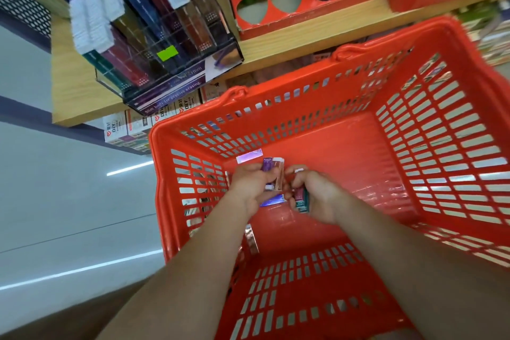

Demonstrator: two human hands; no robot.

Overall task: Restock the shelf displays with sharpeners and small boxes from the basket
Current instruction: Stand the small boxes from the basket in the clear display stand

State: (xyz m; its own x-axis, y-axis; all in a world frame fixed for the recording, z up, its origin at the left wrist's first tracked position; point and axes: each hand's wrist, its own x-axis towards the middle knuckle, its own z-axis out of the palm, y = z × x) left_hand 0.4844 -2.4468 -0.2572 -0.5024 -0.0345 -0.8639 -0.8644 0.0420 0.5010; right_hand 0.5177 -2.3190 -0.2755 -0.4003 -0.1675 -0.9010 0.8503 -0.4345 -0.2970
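Left hand (249,188) round slim glossy boxes (269,167)

Pale glossy floor (55,201), wooden shelf (82,91)

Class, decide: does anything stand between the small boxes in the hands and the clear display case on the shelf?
Only the basket's far wall: the left hand and right hand hold small boxes low inside it.

Bright, even light; soft blur (edges warped)
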